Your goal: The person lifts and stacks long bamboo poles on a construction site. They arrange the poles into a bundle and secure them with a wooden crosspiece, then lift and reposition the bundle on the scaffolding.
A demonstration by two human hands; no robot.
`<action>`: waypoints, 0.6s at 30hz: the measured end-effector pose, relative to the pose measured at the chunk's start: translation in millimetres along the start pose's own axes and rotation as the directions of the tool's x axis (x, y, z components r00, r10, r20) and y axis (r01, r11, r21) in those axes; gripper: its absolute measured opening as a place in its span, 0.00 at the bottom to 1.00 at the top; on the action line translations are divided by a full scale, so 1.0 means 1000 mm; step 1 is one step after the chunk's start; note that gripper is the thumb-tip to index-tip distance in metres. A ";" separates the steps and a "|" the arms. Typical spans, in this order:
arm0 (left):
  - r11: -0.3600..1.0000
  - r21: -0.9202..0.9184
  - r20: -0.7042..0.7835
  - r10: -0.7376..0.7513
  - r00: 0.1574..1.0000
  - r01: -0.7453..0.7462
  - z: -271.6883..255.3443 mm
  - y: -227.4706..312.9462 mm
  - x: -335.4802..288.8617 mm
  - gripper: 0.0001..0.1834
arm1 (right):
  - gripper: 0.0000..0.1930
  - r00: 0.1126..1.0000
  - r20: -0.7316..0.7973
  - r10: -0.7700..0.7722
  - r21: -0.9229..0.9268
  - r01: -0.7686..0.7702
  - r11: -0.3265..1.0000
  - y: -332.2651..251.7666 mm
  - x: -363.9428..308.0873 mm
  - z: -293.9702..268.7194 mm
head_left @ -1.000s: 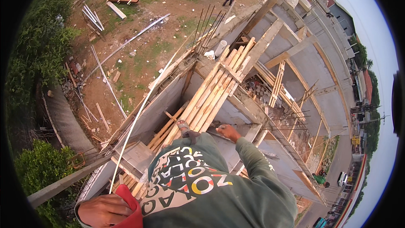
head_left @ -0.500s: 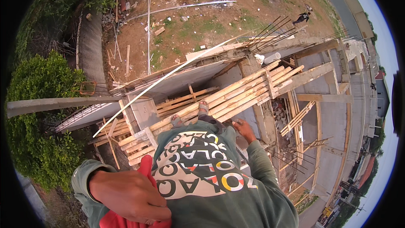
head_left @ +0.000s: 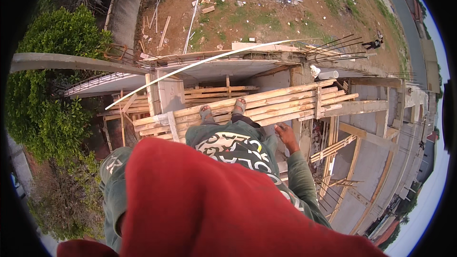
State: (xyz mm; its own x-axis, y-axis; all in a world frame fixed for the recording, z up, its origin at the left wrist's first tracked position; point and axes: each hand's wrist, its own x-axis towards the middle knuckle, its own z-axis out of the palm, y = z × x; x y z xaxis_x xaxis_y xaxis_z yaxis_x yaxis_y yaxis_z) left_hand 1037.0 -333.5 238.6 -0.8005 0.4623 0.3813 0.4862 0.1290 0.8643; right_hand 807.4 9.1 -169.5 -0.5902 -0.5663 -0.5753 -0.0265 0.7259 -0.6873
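Note:
A large red cloth point(head_left: 200, 195) fills the lower middle of the view, close up and spread over much of my shirt. My left sleeve point(head_left: 113, 185) comes up at its left edge, and the cloth hides my left hand and its fingers. Low at my right side hangs my right hand point(head_left: 287, 137), its fingers loosely apart with nothing seen in them. It is close to my trousers and the bundle of wooden poles point(head_left: 281, 102). My sandalled feet point(head_left: 240, 106) stand on these poles.
Crosspieces point(head_left: 318, 101) tie the poles over deep openings between concrete walls point(head_left: 169, 93). A long pale strip point(head_left: 190, 65) slants across beyond my feet. Rebar ends point(head_left: 338, 47) jut out at the far right, near a white pipe point(head_left: 328, 74). Two people are on the ground below.
The red cloth has risen and spread, covering my left hand, which gripped it in a closed fist before. My view has tilted, and the right hand still hangs at my side.

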 end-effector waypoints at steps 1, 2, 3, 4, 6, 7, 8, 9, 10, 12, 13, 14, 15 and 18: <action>1.000 0.008 -0.012 0.007 1.000 -0.007 0.005 -0.003 0.002 0.09 | 0.23 1.000 0.003 -0.020 -0.013 0.020 1.000 -0.002 0.003 0.001; 1.000 0.012 -0.024 0.015 1.000 -0.014 0.011 -0.006 0.005 0.09 | 0.23 1.000 0.021 -0.016 -0.027 0.016 1.000 -0.004 0.005 0.003; 0.999 0.014 -0.039 0.030 0.999 -0.029 0.017 -0.009 0.009 0.09 | 0.22 0.999 0.001 0.043 -0.047 -0.043 0.998 -0.006 0.007 0.004; 0.999 0.017 -0.041 0.046 0.998 -0.045 0.021 -0.013 0.014 0.09 | 0.21 1.000 0.014 0.009 -0.083 -0.008 0.996 -0.007 0.008 0.006; 0.999 0.033 -0.054 0.041 0.998 -0.039 0.026 -0.014 0.020 0.09 | 0.21 0.996 0.080 -0.043 -0.012 0.045 0.999 -0.010 0.008 0.008; 0.998 0.046 -0.058 0.044 0.997 -0.042 0.026 -0.016 0.021 0.09 | 0.22 0.997 0.069 0.041 -0.003 -0.041 0.999 -0.010 0.009 0.008; 0.998 0.053 -0.060 0.046 0.997 -0.043 0.027 -0.017 0.023 0.09 | 0.22 0.992 0.100 -0.074 -0.054 0.080 0.995 -0.009 0.010 0.008; 0.998 0.057 -0.056 0.041 0.998 -0.038 0.026 -0.018 0.024 0.09 | 0.22 0.984 0.137 -0.111 -0.113 0.127 0.985 -0.009 0.010 0.008; 0.998 0.060 -0.052 0.034 0.998 -0.031 0.024 -0.018 0.023 0.09 | 0.22 0.986 0.139 -0.091 -0.193 0.118 0.974 -0.008 0.011 0.006; 0.997 0.070 -0.036 0.014 0.999 -0.011 0.019 -0.020 0.017 0.09 | 0.22 0.980 0.126 -0.157 -0.270 0.186 0.945 -0.004 0.013 0.004; 0.998 0.070 -0.026 0.010 1.000 -0.008 0.017 -0.022 0.015 0.09 | 0.22 0.987 0.125 -0.101 -0.333 0.138 0.933 -0.002 0.014 0.003; 0.997 0.073 -0.013 -0.010 1.000 0.011 0.014 -0.023 0.013 0.09 | 0.22 0.982 0.118 -0.148 -0.334 0.180 0.925 -0.001 0.015 0.001; 0.997 0.071 -0.003 -0.015 1.000 0.015 0.011 -0.025 0.012 0.09 | 0.22 0.984 0.126 -0.122 -0.350 0.159 0.923 0.000 0.016 0.000; 0.996 0.088 0.049 -0.029 0.998 0.024 0.004 -0.029 0.012 0.09 | 0.24 0.996 0.090 0.010 -0.308 0.018 0.951 -0.001 0.019 -0.004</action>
State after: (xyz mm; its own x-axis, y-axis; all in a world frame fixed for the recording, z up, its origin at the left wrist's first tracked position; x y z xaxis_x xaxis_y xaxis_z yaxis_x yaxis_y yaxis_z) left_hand 1014.8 -328.4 216.4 -0.7960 0.5010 0.3398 0.4954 0.2166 0.8413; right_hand 792.8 -0.9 -178.7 -0.5151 -0.5917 -0.6202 -0.2843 0.8005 -0.5277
